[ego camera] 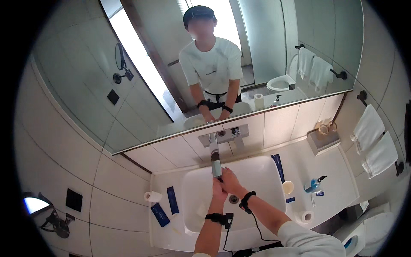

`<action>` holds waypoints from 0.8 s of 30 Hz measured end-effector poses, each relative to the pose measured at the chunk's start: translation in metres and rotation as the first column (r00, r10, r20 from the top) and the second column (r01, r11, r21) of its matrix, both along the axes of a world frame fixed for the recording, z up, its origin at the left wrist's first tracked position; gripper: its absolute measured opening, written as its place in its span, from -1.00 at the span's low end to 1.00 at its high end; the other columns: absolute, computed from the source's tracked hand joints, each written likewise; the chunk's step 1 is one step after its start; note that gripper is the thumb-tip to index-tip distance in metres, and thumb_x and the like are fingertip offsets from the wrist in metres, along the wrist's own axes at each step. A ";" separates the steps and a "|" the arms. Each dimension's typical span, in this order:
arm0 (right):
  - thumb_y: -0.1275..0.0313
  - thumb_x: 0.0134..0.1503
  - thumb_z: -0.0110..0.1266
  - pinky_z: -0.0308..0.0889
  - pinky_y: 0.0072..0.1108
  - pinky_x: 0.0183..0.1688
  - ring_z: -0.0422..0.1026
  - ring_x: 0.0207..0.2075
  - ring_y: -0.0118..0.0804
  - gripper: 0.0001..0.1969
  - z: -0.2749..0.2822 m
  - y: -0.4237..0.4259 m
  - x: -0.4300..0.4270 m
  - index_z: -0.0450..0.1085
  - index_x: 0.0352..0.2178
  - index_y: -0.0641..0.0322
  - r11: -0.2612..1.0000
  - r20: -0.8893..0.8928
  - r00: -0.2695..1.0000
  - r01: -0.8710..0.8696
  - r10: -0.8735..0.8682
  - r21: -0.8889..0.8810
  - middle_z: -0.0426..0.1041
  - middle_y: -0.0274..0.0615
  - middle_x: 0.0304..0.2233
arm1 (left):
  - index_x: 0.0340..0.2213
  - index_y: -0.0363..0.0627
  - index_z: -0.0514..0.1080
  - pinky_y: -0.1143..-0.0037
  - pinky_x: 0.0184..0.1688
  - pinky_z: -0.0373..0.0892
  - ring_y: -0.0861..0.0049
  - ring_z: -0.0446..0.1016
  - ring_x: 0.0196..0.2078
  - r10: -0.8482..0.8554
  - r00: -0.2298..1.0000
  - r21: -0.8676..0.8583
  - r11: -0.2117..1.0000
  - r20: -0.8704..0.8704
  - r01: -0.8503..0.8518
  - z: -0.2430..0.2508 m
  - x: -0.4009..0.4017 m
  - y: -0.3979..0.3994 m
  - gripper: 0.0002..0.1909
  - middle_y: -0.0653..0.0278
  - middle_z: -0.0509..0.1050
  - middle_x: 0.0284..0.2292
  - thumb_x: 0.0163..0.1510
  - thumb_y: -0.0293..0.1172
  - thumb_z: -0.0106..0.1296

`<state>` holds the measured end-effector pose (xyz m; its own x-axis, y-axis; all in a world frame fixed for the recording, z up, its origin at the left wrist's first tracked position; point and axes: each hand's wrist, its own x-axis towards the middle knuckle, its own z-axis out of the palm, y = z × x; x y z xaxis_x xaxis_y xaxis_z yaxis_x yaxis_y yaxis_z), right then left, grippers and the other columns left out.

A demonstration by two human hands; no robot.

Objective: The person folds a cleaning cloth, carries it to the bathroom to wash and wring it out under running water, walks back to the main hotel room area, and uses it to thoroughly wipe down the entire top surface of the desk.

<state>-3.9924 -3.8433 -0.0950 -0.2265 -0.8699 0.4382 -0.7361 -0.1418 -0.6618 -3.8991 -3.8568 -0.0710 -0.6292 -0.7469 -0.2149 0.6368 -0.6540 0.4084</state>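
My left hand (219,189) and my right hand (230,180) are together over the white washbasin (257,167), just below the end of the wall-mounted faucet spout (215,160). The fingers of both hands meet around a small dark thing at the spout's end; what it is cannot be made out, nor whether either hand grips it. Both wrists wear black straps with cables. The basin's drain (234,199) shows beneath my right wrist.
Blue packets (172,200) and a toilet roll (153,196) lie left of the basin. On the right are a cup (287,187), a blue pump bottle (312,185), another roll (304,217) and a tissue box (323,141). A wall mirror (257,80) reflects a person.
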 end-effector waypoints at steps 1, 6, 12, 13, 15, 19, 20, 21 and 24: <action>0.31 -0.03 0.03 0.33 -0.26 -0.26 0.43 -0.31 0.10 -0.77 0.010 0.003 0.006 0.40 -0.41 0.26 0.999 -0.114 0.993 -0.015 0.019 0.033 0.46 -0.01 -0.45 | -0.06 -0.07 0.28 0.41 -0.01 0.34 0.44 0.39 -0.05 0.028 0.968 -0.035 0.999 0.250 -0.019 -0.008 0.004 0.001 -0.56 0.28 0.41 -0.12 0.22 0.00 -0.24; 0.34 -0.05 0.05 0.32 -0.25 -0.28 0.40 -0.29 0.12 -0.81 0.037 0.011 0.020 0.38 -0.45 0.25 0.987 0.279 0.957 0.043 -0.085 0.155 0.45 0.02 -0.41 | -0.03 -0.20 0.25 0.38 -0.01 0.36 0.39 0.40 -0.04 0.055 0.865 -0.100 0.995 0.499 -0.006 -0.041 0.003 -0.021 -0.57 0.20 0.39 -0.10 0.23 -0.12 -0.19; 0.39 -0.04 0.14 0.34 -0.39 -0.28 0.45 -0.31 -0.08 -0.72 0.006 -0.002 0.022 0.36 -0.27 0.22 0.998 0.596 0.803 -0.054 0.021 0.038 0.45 -0.02 -0.36 | -0.02 -0.20 0.23 0.39 -0.05 0.38 0.39 0.39 -0.05 0.219 0.811 -0.233 0.967 0.542 -0.105 -0.049 0.001 -0.021 -0.59 0.18 0.38 -0.10 0.23 -0.16 -0.21; 0.39 -0.03 0.16 0.34 -0.43 -0.27 0.47 -0.31 -0.18 -0.66 0.006 -0.004 0.033 0.34 -0.19 0.21 0.997 0.685 0.726 -0.073 0.063 -0.015 0.45 -0.04 -0.34 | -0.02 -0.18 0.24 0.39 -0.05 0.38 0.39 0.39 -0.05 0.248 0.824 -0.217 0.964 0.510 -0.155 -0.049 0.011 -0.026 -0.59 0.19 0.37 -0.09 0.24 -0.14 -0.24; 0.37 -0.03 0.17 0.35 -0.45 -0.25 0.46 -0.29 -0.27 -0.60 -0.017 -0.016 0.039 0.30 -0.13 0.21 0.987 0.807 0.571 -0.039 0.151 -0.157 0.45 -0.04 -0.34 | -0.02 -0.15 0.24 0.39 -0.05 0.37 0.39 0.38 -0.04 0.247 0.854 -0.204 0.964 0.458 -0.169 -0.062 -0.003 -0.030 -0.58 0.20 0.37 -0.08 0.24 -0.11 -0.27; 0.35 -0.03 0.19 0.38 -0.46 -0.21 0.49 -0.30 -0.20 -0.60 -0.050 -0.006 0.010 0.33 -0.16 0.29 0.948 0.701 0.714 0.219 0.007 -0.232 0.48 0.03 -0.34 | -0.02 -0.06 0.25 0.40 -0.04 0.36 0.42 0.38 -0.04 0.016 0.959 -0.125 0.992 0.283 0.020 -0.044 -0.029 -0.005 -0.53 0.26 0.38 -0.09 0.25 0.01 -0.36; 0.35 -0.03 0.19 0.38 -0.46 -0.21 0.49 -0.30 -0.20 -0.60 -0.037 -0.006 0.015 0.33 -0.16 0.29 0.950 0.706 0.708 0.206 0.020 -0.234 0.48 0.03 -0.34 | -0.04 -0.01 0.26 0.40 -0.04 0.36 0.44 0.39 -0.04 -0.018 0.971 -0.025 0.999 0.238 0.025 -0.014 -0.019 0.005 -0.50 0.30 0.39 -0.11 0.24 0.08 -0.39; 0.36 -0.04 0.17 0.39 -0.41 -0.22 0.49 -0.31 -0.10 -0.64 -0.013 -0.006 0.033 0.37 -0.20 0.31 0.984 0.655 0.749 0.173 -0.105 -0.041 0.48 0.07 -0.38 | -0.04 -0.01 0.26 0.40 -0.04 0.36 0.44 0.39 -0.04 0.027 0.968 -0.039 0.999 0.249 -0.018 -0.012 0.001 0.000 -0.50 0.30 0.39 -0.11 0.24 0.08 -0.39; 0.37 -0.01 0.11 0.38 -0.34 -0.24 0.47 -0.32 0.06 -0.72 0.019 -0.001 0.032 0.40 -0.27 0.34 0.941 0.382 0.896 0.101 -0.227 0.323 0.48 0.14 -0.40 | -0.03 0.02 0.26 0.39 -0.04 0.36 0.44 0.39 -0.05 0.107 0.900 -0.221 0.975 0.422 -0.012 -0.020 0.011 0.002 -0.50 0.32 0.39 -0.11 0.23 0.09 -0.37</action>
<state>-3.9605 -3.8444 -0.0763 -0.4807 -0.8768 0.0125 -0.3873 0.1995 -0.9001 -3.8880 -3.8545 -0.0908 -0.4639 -0.8373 -0.2895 0.4037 -0.4907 0.7722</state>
